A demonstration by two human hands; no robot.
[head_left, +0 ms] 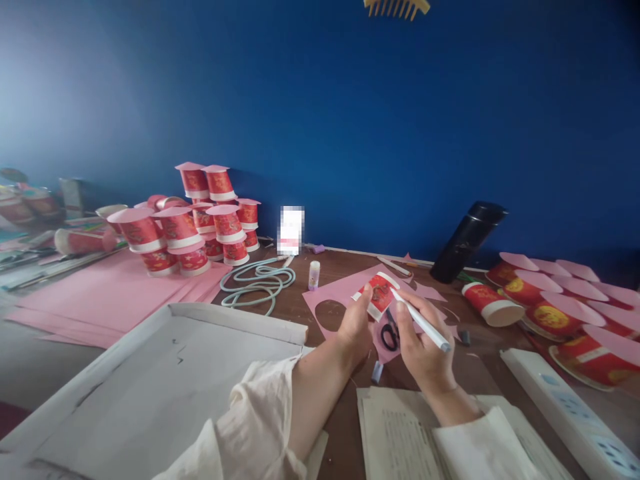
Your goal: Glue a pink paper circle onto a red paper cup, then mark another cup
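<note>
My left hand grips a red paper cup with a printed pattern, held tilted above the table. In my right hand is a white marker pen, its tip end at the cup's side. Beneath both hands lies a pink paper sheet with a round hole cut in it. Black-handled scissors rest on that sheet, their blades partly hidden. Just behind the sheet's left part stands a small glue stick. A small pen cap lies near my wrists.
Stacked red cups with pink paper tops stand at the left, on and behind pink sheets. More cups, a black flask and a power strip are right. A white tray, coiled cable and papers lie nearer.
</note>
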